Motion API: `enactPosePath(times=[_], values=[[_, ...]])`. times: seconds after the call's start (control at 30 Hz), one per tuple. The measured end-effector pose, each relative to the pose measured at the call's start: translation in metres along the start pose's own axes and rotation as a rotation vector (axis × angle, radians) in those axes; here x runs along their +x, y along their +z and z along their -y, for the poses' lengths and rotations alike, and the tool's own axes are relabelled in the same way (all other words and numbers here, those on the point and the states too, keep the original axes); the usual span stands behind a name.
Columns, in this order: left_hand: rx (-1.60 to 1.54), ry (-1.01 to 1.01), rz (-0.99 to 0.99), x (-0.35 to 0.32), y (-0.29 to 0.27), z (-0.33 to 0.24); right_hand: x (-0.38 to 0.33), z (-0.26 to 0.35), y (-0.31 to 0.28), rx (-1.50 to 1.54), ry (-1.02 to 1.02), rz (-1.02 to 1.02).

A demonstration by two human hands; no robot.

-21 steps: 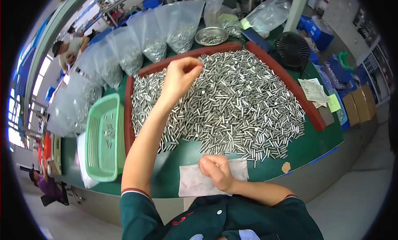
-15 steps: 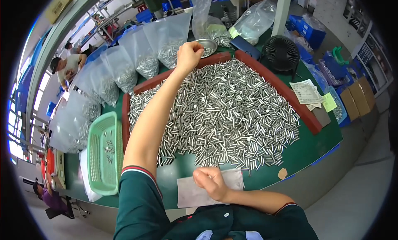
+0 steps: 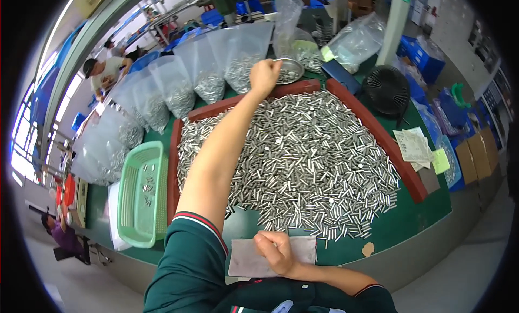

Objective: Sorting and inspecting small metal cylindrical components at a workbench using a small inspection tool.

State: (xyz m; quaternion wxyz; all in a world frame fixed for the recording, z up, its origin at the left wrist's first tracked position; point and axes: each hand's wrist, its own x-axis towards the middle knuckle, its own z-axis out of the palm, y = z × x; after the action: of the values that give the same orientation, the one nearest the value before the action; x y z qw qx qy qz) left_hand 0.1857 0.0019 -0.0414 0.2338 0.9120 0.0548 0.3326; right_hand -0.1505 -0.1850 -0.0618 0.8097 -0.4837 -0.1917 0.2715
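On the desk (image 3: 348, 248) before me, rods (image 3: 308, 167) lie between rails (image 3: 300, 88), a cloth (image 3: 243, 259) nearer me, a basket (image 3: 136, 223) left of them, bags (image 3: 208, 88) behind, papers (image 3: 411, 145) and a fan (image 3: 386, 90) right.

Short silvery pins (image 3: 303, 161) are strewn at mixed angles between left hand (image 3: 264, 77) and right hand (image 3: 275, 252); beside the left, metal pieces are held in a round bowl (image 3: 299, 66).

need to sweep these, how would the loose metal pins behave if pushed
The metal pins would probably roll or slide, being small, shiny, loose cylinders. They look straight, so likely stiff. They could spread onto the green table on the near side, which the red bars leave open.
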Motion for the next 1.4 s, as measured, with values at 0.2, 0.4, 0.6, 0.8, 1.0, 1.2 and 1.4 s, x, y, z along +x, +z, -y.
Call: enactPosePath(times=[0.2, 0.4, 0.6, 0.8, 1.0, 1.2, 1.4], values=[[0.087, 0.119, -0.019, -0.049, -0.055, -0.024, 0.001, 0.003, 0.004, -0.054, 0.027, 0.025], [-0.249, 0.122, -0.017, -0.118, -0.171, -0.065, 0.003, -0.003, 0.013, -0.019, -0.026, 0.066], [-0.164, 0.009, -0.099, -0.242, -0.251, -0.064, -0.001, -0.005, 0.01, -0.056, -0.064, 0.073], [-0.122, -0.501, -0.3, -0.364, -0.282, -0.054, -0.014, -0.003, 0.0, -0.001, -0.045, 0.072], [0.018, -0.465, -0.3, -0.39, -0.276, -0.046, -0.004, -0.007, 0.004, 0.017, -0.032, 0.061], [0.198, -0.291, -0.246, -0.36, -0.265, -0.037, 0.008, -0.002, 0.01, 0.074, -0.051, 0.076], [0.114, -0.324, -0.1, -0.354, -0.244, -0.016, 0.01, -0.01, 0.005, 0.084, -0.037, 0.073]])
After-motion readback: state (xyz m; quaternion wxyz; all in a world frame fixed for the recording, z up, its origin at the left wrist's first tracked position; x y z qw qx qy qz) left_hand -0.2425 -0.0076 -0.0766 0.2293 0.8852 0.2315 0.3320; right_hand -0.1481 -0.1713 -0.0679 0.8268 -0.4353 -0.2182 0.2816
